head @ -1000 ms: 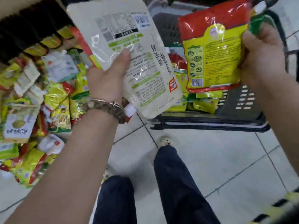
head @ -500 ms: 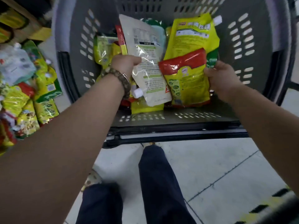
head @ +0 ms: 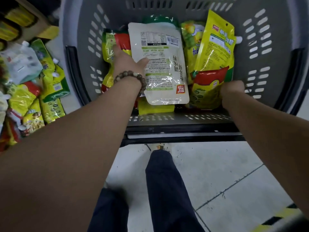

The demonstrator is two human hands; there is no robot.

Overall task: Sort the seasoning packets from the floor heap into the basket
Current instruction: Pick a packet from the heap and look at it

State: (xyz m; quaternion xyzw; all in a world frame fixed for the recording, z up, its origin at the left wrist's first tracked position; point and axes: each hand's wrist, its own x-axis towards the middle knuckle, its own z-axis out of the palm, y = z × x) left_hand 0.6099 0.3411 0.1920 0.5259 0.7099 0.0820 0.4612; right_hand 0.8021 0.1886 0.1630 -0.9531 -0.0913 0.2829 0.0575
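On white pouch (head: 158, 64): barcode, nutrition table, red logo square, Chinese print; tall yellow packet (head: 215, 44): Chinese lettering; none legible.

We get dim, flat overhead light; glare on white pouch (head: 158, 64) film; wide-angle bend at edges; left heap (head: 33, 84) v. blurred.
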